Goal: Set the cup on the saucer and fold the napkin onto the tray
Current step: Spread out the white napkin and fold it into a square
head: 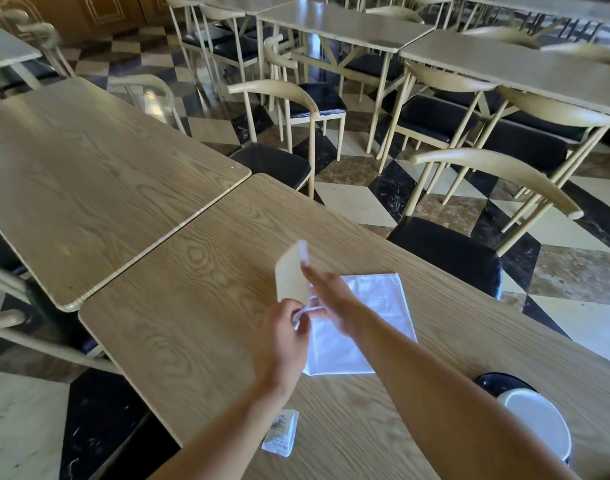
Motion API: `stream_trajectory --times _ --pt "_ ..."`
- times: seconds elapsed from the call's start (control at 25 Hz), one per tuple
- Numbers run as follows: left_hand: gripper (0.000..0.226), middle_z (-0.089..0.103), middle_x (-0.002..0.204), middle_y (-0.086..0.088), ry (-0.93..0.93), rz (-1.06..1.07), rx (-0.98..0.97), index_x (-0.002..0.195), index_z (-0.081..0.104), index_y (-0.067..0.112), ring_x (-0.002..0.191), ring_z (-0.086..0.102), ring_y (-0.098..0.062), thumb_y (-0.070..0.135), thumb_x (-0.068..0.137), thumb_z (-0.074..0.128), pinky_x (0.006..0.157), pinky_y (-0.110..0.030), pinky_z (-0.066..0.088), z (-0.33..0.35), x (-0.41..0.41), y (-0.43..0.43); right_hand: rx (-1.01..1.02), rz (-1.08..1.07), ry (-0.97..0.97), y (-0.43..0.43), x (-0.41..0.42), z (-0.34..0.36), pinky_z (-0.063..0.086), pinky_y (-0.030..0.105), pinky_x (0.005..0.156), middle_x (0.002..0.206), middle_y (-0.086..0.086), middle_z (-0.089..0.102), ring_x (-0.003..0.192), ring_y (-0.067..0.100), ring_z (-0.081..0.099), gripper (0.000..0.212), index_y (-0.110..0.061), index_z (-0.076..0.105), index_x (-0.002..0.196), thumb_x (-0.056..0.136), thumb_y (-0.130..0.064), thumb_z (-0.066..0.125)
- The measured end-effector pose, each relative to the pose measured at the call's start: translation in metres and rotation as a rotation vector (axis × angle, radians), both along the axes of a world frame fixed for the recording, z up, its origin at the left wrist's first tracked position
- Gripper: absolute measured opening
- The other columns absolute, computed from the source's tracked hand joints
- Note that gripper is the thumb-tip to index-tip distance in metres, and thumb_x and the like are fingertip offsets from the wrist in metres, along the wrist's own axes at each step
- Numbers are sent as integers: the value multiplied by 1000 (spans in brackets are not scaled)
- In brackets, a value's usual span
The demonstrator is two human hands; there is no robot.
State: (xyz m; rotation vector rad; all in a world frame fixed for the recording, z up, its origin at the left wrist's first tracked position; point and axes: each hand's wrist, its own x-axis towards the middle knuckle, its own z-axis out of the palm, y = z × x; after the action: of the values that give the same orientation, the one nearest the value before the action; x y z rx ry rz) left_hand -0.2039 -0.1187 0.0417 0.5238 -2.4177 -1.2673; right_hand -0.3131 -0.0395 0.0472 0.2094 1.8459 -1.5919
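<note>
A pale folded napkin stands upright above the middle of the wooden table. My left hand pinches its lower edge. My right hand lies against its right side, fingers stretched up along the edge and thumb hidden behind. Under my hands a white square sheet lies flat on the table; whether it is cloth or a tray I cannot tell. At the lower right edge sits a white round dish on a dark round piece, partly hidden by my right forearm. No cup shows.
A small printed sachet lies near the table's front edge, by my left forearm. A second wooden table adjoins at the left. Pale chairs with black seats stand close along the far side, over a chequered floor.
</note>
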Motion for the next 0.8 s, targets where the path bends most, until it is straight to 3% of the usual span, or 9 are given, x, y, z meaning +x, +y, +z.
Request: stream_trajectory --times 0.08,0.16,0.2,0.36,0.64,0.8 --pt "10 66 75 2 33 -88 -131 84 66 15 71 63 -22 6 79 67 64 -37 53 1 -2 19 248 41 199 -11 -21 13 46 30 63 79 0 64 71 19 62 49 -9 63 97 82 -55 67" --pt "8 69 76 5 51 -116 -237 83 67 18 70 63 -18 12 79 69 61 -30 51 3 -4 31 574 77 421 -2 -39 17 41 30 64 85 5 63 80 27 60 33 -9 61 95 85 -39 68" --pt "7 69 75 5 52 -124 -254 82 67 19 68 63 -17 13 79 69 59 -29 49 4 -6 37 629 84 472 7 -46 17 41 30 65 85 7 62 81 29 60 25 -9 60 92 87 -32 67" --pt "6 71 79 6 29 -180 -257 86 70 20 72 64 -15 17 82 68 61 -26 46 6 -12 62 657 99 542 48 -59 9 42 31 65 82 10 63 84 35 64 18 -4 63 88 88 -21 64" --pt "8 72 83 3 -35 -291 -229 88 69 20 76 65 -19 20 85 61 65 -32 52 -8 -25 121 692 46 506 117 -73 -18 50 39 72 90 9 64 84 32 61 21 -8 61 101 91 -26 63" --pt "14 70 88 1 -142 -347 -234 92 67 20 82 63 -21 24 90 53 71 -34 50 -24 -32 143 704 15 475 137 -79 -36 39 32 58 68 1 53 67 26 53 19 -12 54 78 91 -23 60"
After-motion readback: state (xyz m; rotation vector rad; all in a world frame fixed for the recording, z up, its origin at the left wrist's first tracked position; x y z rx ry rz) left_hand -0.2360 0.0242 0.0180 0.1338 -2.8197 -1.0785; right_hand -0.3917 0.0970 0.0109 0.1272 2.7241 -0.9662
